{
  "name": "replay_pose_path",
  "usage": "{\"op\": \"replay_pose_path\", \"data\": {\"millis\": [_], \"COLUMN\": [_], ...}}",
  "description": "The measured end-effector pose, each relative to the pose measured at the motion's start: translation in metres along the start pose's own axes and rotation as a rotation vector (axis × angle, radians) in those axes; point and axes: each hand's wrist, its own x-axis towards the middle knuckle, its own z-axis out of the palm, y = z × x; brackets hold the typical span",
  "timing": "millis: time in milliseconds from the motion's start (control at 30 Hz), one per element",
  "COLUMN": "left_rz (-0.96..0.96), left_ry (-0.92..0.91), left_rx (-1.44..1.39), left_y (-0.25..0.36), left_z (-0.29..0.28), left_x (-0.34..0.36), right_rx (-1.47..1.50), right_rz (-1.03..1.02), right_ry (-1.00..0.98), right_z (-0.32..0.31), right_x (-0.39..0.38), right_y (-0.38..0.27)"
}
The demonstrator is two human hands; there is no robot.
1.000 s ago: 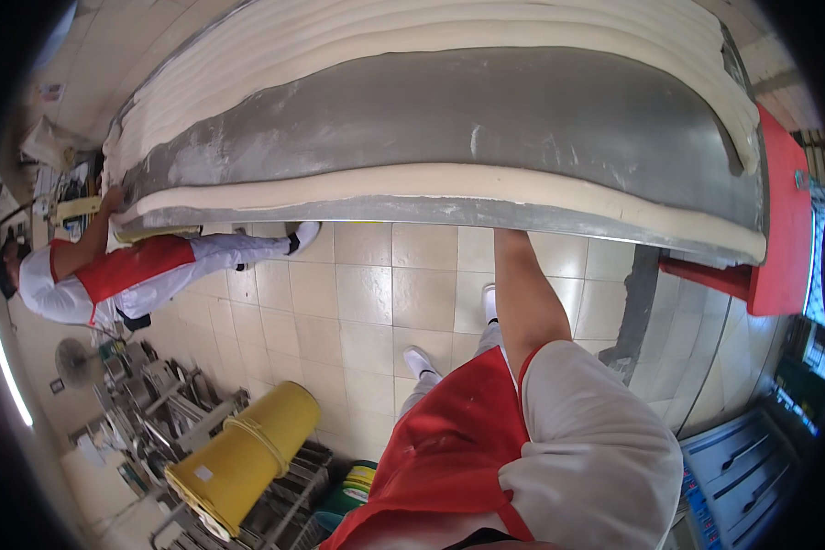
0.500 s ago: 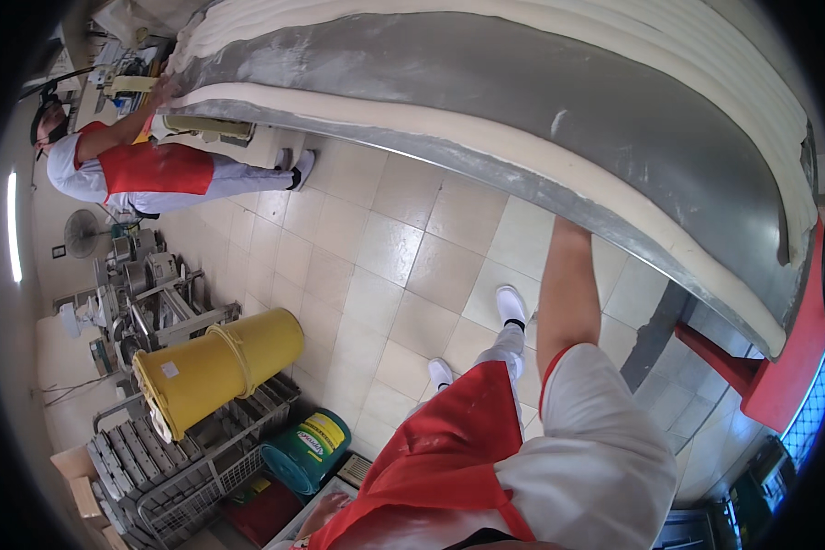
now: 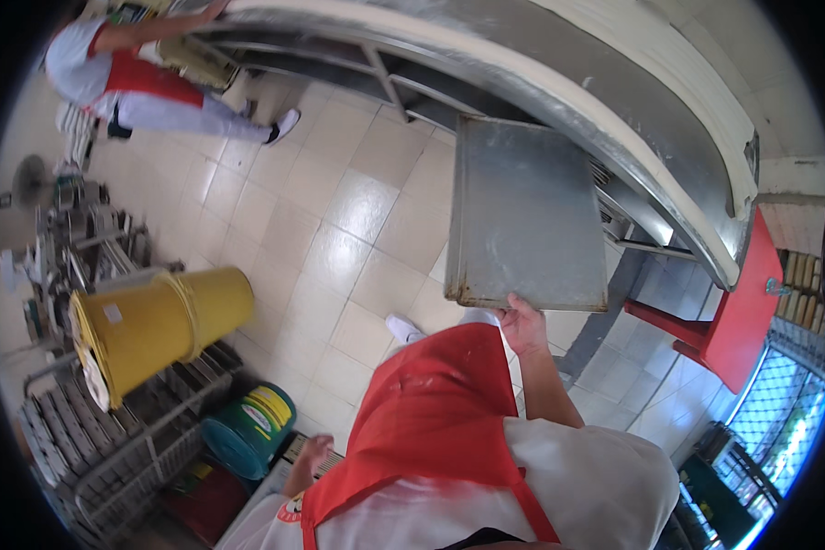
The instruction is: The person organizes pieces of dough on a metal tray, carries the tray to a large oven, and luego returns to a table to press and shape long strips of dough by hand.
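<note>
Out from under the table's edge, where half a second ago only the person's forearm showed, has come a flat metal tray [image 3: 532, 220]. Largest by far, the long metal worktable [image 3: 665, 119] bears a cream dough strip [image 3: 591, 112] near its front edge, laid lengthwise, probably because only that direction gives it room. At the far end, a co-worker [image 3: 156, 82] in a red apron stretches an arm to the table. A yellow bin [image 3: 156, 325] is at the person's left, apparently parked beside the wall-side equipment. The tray juts from beneath the worktable, its far right corner hidden there; a doubled left rim suggests more than one, nested. Nearer the person, a green tub [image 3: 247, 429] sits low at left. The person's right hand [image 3: 522, 330] grips the tray's near edge, likely because the rim offers a firm lip; the underside of the hold is hidden. The left hand [image 3: 313, 454], blurred near the tub, is well apart from the tray; how far its fingers spread, I cannot tell.
</note>
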Motion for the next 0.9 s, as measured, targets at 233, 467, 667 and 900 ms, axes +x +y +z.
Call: {"op": "replay_pose_path", "data": {"millis": [233, 467, 667, 900], "left_rz": [0.553, 0.683, 0.876, 1.302], "left_ry": [0.242, -0.245, 0.382, 0.903], "left_rx": [-0.257, -1.156, -1.102, -1.118], "left_y": [0.115, 0.287, 0.354, 0.476], "left_z": [-0.008, -0.051, -0.180, -0.368], "left_x": [0.035, -0.004, -0.069, -0.170], "right_rx": [-0.235, -0.543, -0.545, -0.774], "right_rz": [0.309, 0.760, 1.020, 1.242], "right_ry": [-0.058, -0.295, -0.532, -0.983], "right_z": [0.086, 0.202, 0.302, 0.539], "right_x": [-0.070, -0.054, 0.057, 0.159], "right_y": [0.155, 0.262, 0.384, 0.562]}}
